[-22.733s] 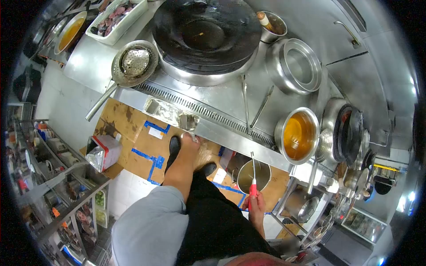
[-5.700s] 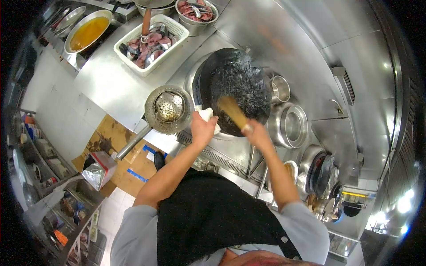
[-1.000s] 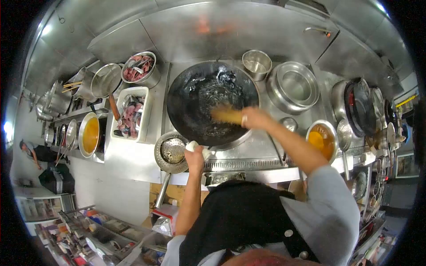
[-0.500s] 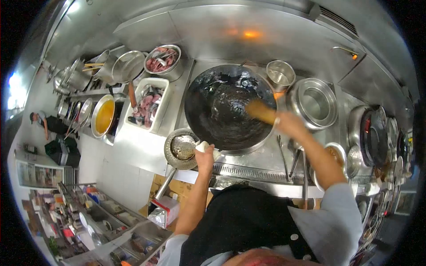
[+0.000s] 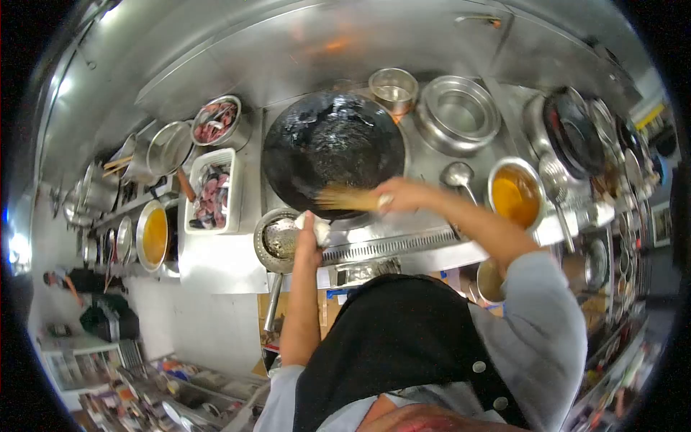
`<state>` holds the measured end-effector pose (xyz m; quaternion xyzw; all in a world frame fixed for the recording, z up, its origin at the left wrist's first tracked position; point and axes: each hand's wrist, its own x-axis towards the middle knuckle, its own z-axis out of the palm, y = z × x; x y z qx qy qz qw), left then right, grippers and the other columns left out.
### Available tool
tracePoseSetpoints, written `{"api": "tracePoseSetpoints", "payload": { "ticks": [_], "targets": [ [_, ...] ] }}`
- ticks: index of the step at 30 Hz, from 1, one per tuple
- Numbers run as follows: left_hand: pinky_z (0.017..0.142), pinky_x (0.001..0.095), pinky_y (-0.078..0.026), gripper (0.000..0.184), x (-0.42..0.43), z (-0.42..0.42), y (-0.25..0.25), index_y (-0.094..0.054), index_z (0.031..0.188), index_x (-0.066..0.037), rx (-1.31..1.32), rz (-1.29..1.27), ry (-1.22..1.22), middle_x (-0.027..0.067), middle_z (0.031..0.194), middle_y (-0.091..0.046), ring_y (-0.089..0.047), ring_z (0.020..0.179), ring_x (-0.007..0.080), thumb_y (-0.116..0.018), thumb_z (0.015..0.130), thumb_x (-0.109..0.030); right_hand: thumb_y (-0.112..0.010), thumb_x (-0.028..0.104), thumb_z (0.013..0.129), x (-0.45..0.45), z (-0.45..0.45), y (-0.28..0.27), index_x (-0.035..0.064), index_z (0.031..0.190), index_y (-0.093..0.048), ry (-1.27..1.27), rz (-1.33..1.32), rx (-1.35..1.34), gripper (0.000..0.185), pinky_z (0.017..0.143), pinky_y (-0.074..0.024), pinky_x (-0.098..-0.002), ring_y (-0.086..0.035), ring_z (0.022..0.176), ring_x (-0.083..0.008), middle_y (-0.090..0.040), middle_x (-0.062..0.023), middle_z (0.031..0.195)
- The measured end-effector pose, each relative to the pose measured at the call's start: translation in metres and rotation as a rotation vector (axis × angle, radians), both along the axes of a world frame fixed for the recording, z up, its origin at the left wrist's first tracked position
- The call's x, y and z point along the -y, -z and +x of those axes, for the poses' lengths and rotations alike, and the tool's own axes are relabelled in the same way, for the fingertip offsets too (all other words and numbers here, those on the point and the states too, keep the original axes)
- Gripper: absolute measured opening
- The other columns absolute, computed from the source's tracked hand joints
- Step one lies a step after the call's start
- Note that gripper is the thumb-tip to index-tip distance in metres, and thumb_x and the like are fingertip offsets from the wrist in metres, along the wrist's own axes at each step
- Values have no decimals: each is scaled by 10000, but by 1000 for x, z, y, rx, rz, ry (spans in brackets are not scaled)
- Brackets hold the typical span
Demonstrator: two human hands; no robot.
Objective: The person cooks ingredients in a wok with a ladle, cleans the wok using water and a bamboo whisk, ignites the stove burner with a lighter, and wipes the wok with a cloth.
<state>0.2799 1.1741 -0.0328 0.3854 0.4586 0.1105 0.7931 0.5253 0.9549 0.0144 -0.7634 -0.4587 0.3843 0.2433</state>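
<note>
A large black wok (image 5: 331, 144) sits on the steel range, its inside wet and shiny. My right hand (image 5: 399, 196) is closed round the handle end of a bamboo brush (image 5: 345, 197), whose bristles lie over the wok's near side, slightly blurred. My left hand (image 5: 308, 241) grips a folded white cloth (image 5: 319, 228) at the wok's near left edge. Just left of that hand is a perforated strainer (image 5: 268, 248) with a long handle. White basket (image 5: 234, 191) holds cut fish pieces (image 5: 211, 198), left of the wok.
A metal pot of fish (image 5: 234, 129) stands behind the basket. Right of the wok are a small pot (image 5: 394, 90), stacked steel pots (image 5: 458, 115), a ladle (image 5: 458, 174) and a bowl of orange liquid (image 5: 516, 194). Another person (image 5: 86, 281) is at the far left.
The brush has moved from the wok's right side to its near side. The cloth remains in my left hand. The whole view has shifted, and the flame glow beside the wok is smaller.
</note>
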Motion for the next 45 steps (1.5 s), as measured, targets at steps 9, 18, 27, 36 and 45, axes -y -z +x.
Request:
{"api": "tracePoseSetpoints", "payload": {
  "ticks": [9, 18, 27, 36, 45],
  "targets": [
    [536, 428, -514, 154, -14, 22, 56, -644, 946, -56, 157, -54, 49, 97, 784, -651, -646, 644, 258, -662, 794, -66, -750, 377, 856, 73, -41, -123, 156, 1342, -676, 768, 363, 733, 539, 918, -566, -501, -709, 1053, -408, -744, -207, 1119],
    [621, 400, -526, 126, -79, -11, 63, -648, 904, 5, 238, 255, -64, 89, 806, -646, -651, 691, 235, -661, 782, -25, -755, 341, 932, 183, -213, 54, 80, 1455, -574, 993, 552, 322, 611, 1090, -480, -404, -644, 1267, -332, -659, -194, 1379],
    [590, 369, -486, 125, -118, -35, -22, -673, 864, 26, 114, 549, 63, 84, 765, -649, -633, 634, 231, -660, 743, 0, -740, 227, 946, 341, -334, 69, -20, 1455, -543, 1435, 335, 160, 599, 1026, -494, -368, -654, 1171, -240, -688, -179, 1289],
    [654, 360, -507, 232, -139, -36, -44, -657, 983, 34, 220, 826, 121, 100, 868, -685, -649, 729, 224, -648, 751, 17, -725, 231, 964, 340, -317, 62, -20, 1515, -474, 1411, 338, 264, 655, 1022, -496, -369, -643, 1190, -242, -656, -200, 1333],
    [742, 385, -522, 283, -94, -12, -103, -621, 1006, 67, 205, 1141, 37, 142, 883, -701, -663, 782, 261, -655, 734, -4, -733, 350, 952, 246, -148, 16, 46, 1532, -477, 1093, 441, 266, 703, 1099, -460, -400, -590, 1330, -304, -587, -228, 1464]
  ]
}}
